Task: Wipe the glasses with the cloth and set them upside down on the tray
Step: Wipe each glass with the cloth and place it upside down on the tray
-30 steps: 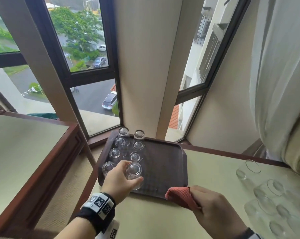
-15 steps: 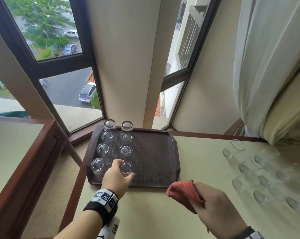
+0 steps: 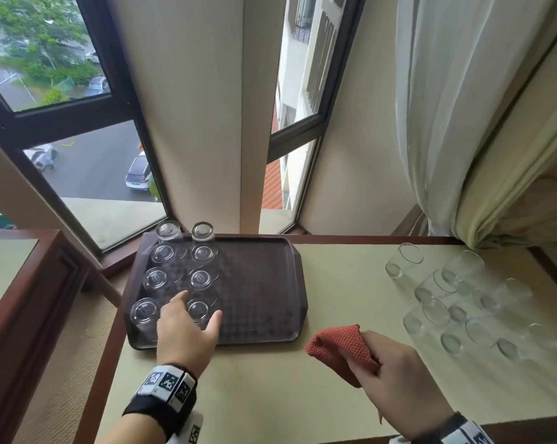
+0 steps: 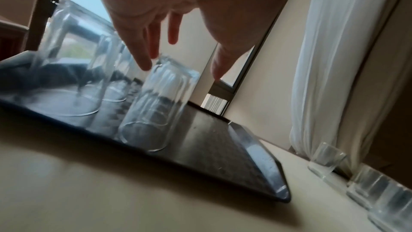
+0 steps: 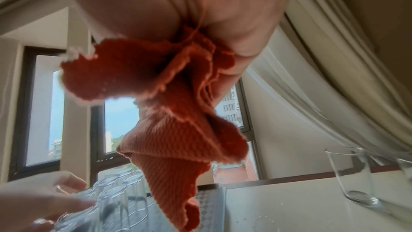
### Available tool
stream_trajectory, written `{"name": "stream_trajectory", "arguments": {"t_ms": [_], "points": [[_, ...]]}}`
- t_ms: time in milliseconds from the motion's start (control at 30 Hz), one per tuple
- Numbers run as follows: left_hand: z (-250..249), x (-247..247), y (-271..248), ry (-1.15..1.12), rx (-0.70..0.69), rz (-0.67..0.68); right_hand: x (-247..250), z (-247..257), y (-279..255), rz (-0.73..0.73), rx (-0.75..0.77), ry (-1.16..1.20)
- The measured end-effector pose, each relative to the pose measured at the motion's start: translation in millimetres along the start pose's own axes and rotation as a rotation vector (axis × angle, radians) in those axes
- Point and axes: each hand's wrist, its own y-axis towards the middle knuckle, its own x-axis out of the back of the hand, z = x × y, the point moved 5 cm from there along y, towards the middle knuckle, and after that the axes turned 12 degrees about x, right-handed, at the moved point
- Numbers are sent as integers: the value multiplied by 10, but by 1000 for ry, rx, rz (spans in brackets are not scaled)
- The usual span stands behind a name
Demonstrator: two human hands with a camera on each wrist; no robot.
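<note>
A dark brown tray (image 3: pixel 261 293) lies on the cream table and carries several clear glasses upside down in two rows. The nearest glass of the right row (image 3: pixel 198 310) (image 4: pixel 153 107) stands on the tray's front part. My left hand (image 3: pixel 187 325) (image 4: pixel 178 70) hovers just above it with fingers spread and straight, holding nothing. My right hand (image 3: pixel 395 376) grips a bunched red cloth (image 3: pixel 341 347) (image 5: pixel 174 112) above the table, right of the tray. Several upright clear glasses (image 3: pixel 447 299) stand on the table's right side.
A white curtain (image 3: pixel 463 123) hangs at the back right, close behind the upright glasses. Windows and a cream pillar rise behind the tray. A second wooden table (image 3: pixel 21 283) stands to the left across a carpeted gap. The tray's right half is bare.
My left hand set the glass upside down on the tray's front and has let go, fingers now spread above it. The right hand with the cloth stays about where it was.
</note>
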Motion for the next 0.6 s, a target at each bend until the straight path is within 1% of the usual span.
{"name": "stream_trajectory", "arguments": {"t_ms": [100,167,200,267,400,500,600], "points": [[-354,37,-404,-58,-107,-125,186,-167,-105,-63,-52,16],[-656,-110,-704,-51,-230,-145,359,-261,-185,-117,-88,36],[-826,-227,-843,-53,-297,-131,451,-318,-235,-150,-106,48],[-1185,-515,-1095,-79,-415,-32,633,-482,-344,-214,-163,62],[-1866,-1337,-1561,-21,-562,339,1032,-919,-631,-291,-277,13],[-2280,-2045,-1827,121,-647,479,1336,-1251,-867,-342,-363,-10],[-2576,-2725,-2052,271,-681,602,1609,-1471,-1037,-337,-397,-34]]}}
